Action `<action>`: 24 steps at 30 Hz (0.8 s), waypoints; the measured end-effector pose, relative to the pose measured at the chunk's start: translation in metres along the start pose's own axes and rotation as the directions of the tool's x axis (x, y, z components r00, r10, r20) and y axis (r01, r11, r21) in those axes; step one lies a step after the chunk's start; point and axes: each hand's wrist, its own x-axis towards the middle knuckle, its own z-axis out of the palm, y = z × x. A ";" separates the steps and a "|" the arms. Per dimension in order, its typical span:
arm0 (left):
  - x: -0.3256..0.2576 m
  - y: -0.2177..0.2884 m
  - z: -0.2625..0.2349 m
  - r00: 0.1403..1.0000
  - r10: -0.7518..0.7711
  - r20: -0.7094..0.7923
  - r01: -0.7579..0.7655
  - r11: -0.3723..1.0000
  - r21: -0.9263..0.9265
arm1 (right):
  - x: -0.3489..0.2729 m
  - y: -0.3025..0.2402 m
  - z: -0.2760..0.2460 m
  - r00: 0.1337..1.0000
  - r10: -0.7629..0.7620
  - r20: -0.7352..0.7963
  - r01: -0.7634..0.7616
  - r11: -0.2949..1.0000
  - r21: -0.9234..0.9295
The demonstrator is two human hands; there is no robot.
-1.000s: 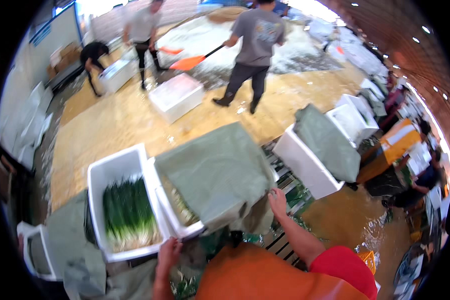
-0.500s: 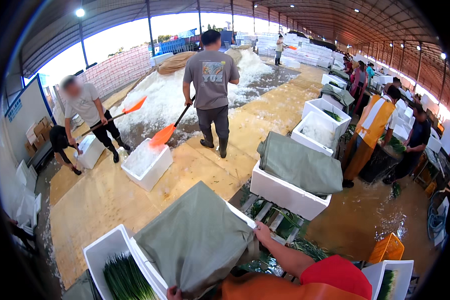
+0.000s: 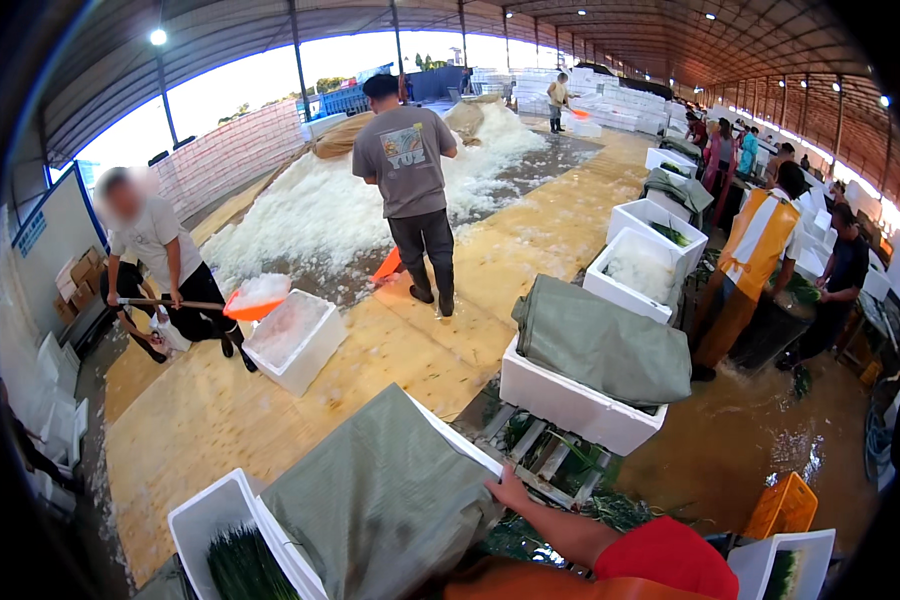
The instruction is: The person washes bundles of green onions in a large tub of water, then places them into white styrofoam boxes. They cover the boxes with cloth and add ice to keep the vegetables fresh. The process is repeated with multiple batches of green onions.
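Note:
A white foam box [image 3: 446, 428] stands in front of me, mostly hidden under a grey-green cloth [image 3: 375, 490]. My right hand [image 3: 508, 488] is closed on the box's right rim, close to the cloth's edge. My left hand is out of the picture. Against the box's left side stands another foam box [image 3: 198, 515], uncovered, with long green leafy stalks [image 3: 245, 563] in it.
Ahead on the slatted rack [image 3: 550, 455] sits a cloth-covered foam box [image 3: 580, 405]. Wet floor and an orange crate [image 3: 780, 503] lie to the right. Two people with orange shovels [image 3: 258, 298] work near an ice-filled box [image 3: 305, 350] and an ice heap [image 3: 340, 210].
The covered box and my right hand have shifted slightly nearer. My left hand has dropped out of view at the lower edge. A person on the left has brought a shovelful of ice over the open box.

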 end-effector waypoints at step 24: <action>0.090 -0.028 -0.048 0.997 -0.023 0.076 0.019 0.999 0.048 | -0.015 0.011 0.005 0.987 0.089 0.136 -0.120 0.963 0.240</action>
